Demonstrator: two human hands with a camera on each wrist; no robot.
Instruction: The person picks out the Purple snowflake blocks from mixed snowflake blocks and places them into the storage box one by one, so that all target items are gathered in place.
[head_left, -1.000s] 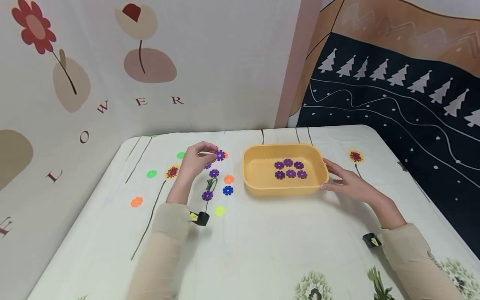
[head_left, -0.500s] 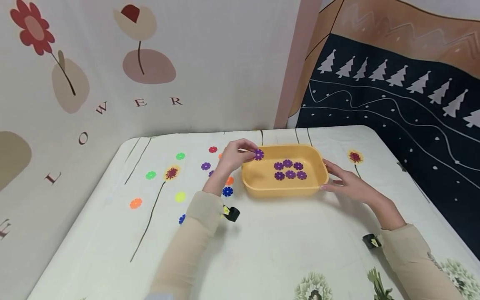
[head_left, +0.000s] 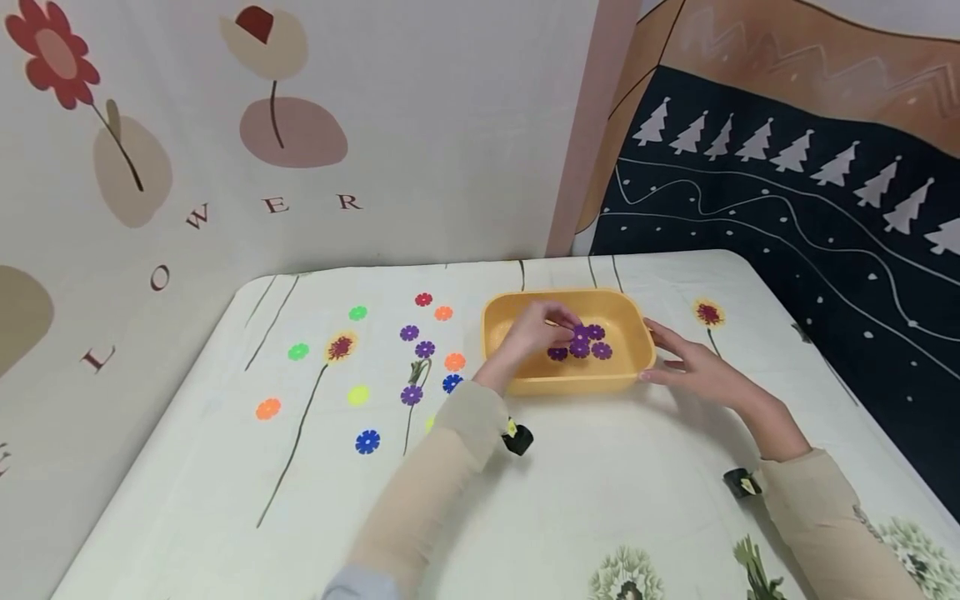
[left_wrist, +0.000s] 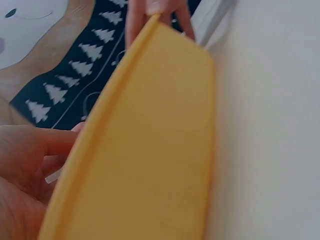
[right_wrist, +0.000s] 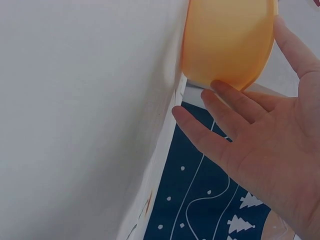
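In the head view my left hand (head_left: 536, 329) reaches over the near rim into a yellow plastic tray (head_left: 517, 385). Its thumb and fingers pinch a purple notched disc (head_left: 581, 332) close above several other purple discs (head_left: 602, 351) on the tray floor. My right hand (head_left: 693, 364) rests against the tray's right end. In the right wrist view that hand's fingers (right_wrist: 235, 102) are nearly straight and spread, with the thumb at the tray's rim. The tray wall (left_wrist: 150, 135) hides part of my left hand (left_wrist: 25, 170) in the left wrist view.
Left of the tray, loose notched discs lie on the white printed cloth (head_left: 570, 483): purple (head_left: 409, 332), blue (head_left: 367, 442), orange (head_left: 267, 408), green (head_left: 298, 352), yellow (head_left: 358, 395) and a red one (head_left: 423, 299). Patterned fabric walls (head_left: 450, 125) stand behind.
My left hand has carried a purple disc rightward from among the loose discs, over the tray's left rim and down into the tray. The right hand and tray have stayed put.
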